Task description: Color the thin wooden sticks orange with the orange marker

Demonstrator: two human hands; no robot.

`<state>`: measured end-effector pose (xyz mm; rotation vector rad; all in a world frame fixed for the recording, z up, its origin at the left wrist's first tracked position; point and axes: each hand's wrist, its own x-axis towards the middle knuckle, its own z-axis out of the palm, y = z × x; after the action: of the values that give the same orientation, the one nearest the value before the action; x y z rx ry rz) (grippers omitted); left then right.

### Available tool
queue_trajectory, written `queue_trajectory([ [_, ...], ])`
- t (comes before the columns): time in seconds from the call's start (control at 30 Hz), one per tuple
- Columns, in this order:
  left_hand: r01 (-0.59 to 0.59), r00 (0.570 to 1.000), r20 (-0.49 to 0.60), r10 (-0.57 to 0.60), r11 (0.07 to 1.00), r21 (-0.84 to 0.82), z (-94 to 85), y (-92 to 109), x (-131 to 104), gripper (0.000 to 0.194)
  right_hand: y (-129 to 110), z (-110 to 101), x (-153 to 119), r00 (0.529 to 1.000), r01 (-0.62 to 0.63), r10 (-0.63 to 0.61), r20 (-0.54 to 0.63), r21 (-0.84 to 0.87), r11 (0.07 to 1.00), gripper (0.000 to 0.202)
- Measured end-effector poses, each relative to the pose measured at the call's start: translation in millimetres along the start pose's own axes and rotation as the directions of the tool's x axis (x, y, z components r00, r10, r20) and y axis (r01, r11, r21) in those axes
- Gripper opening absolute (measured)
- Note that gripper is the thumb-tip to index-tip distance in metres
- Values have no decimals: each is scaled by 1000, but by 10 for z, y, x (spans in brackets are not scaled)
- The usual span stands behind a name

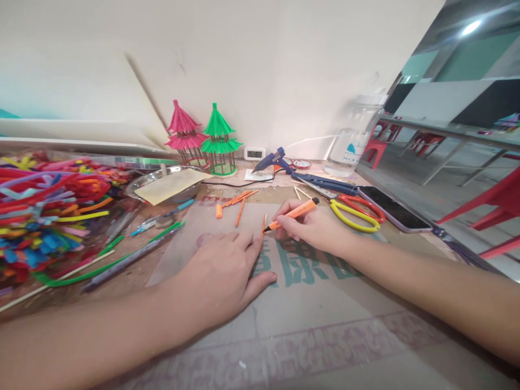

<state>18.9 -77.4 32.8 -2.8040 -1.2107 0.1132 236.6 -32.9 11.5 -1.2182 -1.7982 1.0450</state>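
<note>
My right hand grips an orange marker, its dark tip touching a small stick that is partly orange and pale at the upper end. My left hand lies palm down on the translucent sheet, its fingertips at the lower end of that stick. The thumb is spread to the side. Just beyond the hands are an orange marker cap and several orange sticks. Two pale sticks lie past my right hand.
Colourful pipe cleaners heap at the left, near a metal bowl. Pink and green pagoda models, a blue glue gun and a bottle stand behind. Scissors and a phone lie right.
</note>
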Motion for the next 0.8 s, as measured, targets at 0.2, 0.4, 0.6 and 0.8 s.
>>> queue_trajectory([
  [0.2,-1,1000,4,1,1000,14,-1,4,0,57,82,-4,45,998,-6,7,-65,18,1000,20],
  [0.4,17,1000,-12,-17,999,42,0,13,-5,59,91,-5,44,998,-7,9,-64,29,1000,20],
  [0.6,23,1000,-7,-22,999,46,1,23,-17,61,98,-3,39,999,-16,17,-51,11,1000,19],
  [0.8,8,1000,-23,-8,999,33,14,12,-8,60,108,-5,47,999,-5,5,-52,5,1000,19],
])
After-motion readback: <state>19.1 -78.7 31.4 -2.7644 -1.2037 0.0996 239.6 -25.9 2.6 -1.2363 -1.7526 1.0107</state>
